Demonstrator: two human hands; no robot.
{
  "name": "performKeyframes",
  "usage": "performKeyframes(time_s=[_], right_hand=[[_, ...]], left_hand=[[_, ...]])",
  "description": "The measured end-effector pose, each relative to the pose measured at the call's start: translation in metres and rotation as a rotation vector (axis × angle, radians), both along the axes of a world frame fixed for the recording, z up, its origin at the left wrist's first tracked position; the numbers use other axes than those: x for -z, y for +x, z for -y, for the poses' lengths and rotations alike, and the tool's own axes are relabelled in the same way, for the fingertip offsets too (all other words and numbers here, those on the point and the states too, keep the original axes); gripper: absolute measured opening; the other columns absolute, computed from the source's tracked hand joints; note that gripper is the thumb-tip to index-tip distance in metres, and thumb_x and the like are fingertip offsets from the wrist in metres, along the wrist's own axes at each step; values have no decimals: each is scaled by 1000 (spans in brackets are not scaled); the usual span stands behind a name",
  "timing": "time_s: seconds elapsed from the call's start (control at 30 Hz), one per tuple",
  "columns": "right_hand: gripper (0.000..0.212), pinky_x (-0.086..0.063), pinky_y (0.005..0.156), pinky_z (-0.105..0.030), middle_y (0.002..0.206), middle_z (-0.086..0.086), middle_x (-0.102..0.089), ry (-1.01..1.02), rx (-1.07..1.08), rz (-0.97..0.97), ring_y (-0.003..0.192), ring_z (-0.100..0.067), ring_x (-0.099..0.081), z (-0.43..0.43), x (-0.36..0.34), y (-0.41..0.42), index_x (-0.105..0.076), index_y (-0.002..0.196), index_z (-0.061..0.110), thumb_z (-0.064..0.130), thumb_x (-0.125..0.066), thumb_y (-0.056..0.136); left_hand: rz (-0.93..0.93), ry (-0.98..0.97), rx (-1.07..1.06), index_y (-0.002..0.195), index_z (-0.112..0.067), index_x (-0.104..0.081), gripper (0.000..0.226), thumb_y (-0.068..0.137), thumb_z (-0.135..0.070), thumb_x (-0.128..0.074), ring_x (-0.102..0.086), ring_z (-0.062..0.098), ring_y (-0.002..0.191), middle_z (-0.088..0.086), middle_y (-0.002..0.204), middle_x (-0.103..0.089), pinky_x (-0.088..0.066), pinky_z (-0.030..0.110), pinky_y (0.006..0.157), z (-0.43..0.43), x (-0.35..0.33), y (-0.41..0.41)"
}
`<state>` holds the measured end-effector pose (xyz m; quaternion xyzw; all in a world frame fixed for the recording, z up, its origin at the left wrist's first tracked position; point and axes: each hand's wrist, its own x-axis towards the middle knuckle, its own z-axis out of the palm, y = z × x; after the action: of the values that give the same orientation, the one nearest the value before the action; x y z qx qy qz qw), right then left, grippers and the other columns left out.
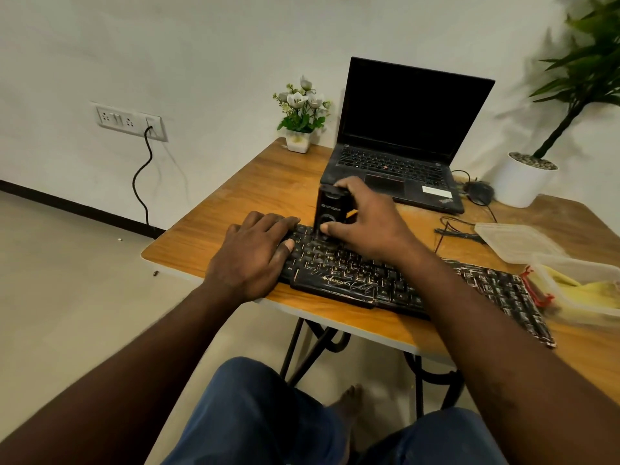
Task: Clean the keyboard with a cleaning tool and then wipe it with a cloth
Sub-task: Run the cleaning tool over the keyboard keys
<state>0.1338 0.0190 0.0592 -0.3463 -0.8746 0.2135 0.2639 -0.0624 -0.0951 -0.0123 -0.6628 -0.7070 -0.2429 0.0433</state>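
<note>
Keyboard (385,280) lying slantwise along the near edge of the wooden worktop (268,182), black, with worn markings on the keys. Standing upright on its far left rows, a small black cleaning tool (330,209), lower end touching the keys. Gripping that tool, the right hand (365,223): fingers curling over the top and the far side, thumb pressing against the lower front, so closed around the body of the tool. Resting just to the left of the tool, the left hand (258,253): palm down, fingers stretched out flat and loosely spread across the left end of the keyboard, holding nothing. Sitting behind the tool and the right hand, an open laptop (402,135) with a dark screen. Standing at the far left corner of the worktop, a small white pot of flowers (300,115). Lying to the right of the keyboard, a clear plastic box (577,280) with a yellow cloth (590,290) inside, its lid (513,239) lying just beyond it. Standing at the far right, a large white pot with a green plant (526,179), a black mouse (479,191) beside it.
</note>
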Motion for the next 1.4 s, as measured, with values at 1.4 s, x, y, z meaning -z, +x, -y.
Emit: performKeyframes(time_s=[1.4], right_hand=[[59, -47, 71, -16, 106, 18, -58, 2, -67, 203, 99, -6, -61, 42, -32, 19, -55, 132, 36, 27, -86, 82]], left_hand=[[394, 53, -21, 147, -42, -45, 48, 101, -33, -35, -48, 7, 118, -16, 127, -64, -50, 43, 95, -5, 5, -10]])
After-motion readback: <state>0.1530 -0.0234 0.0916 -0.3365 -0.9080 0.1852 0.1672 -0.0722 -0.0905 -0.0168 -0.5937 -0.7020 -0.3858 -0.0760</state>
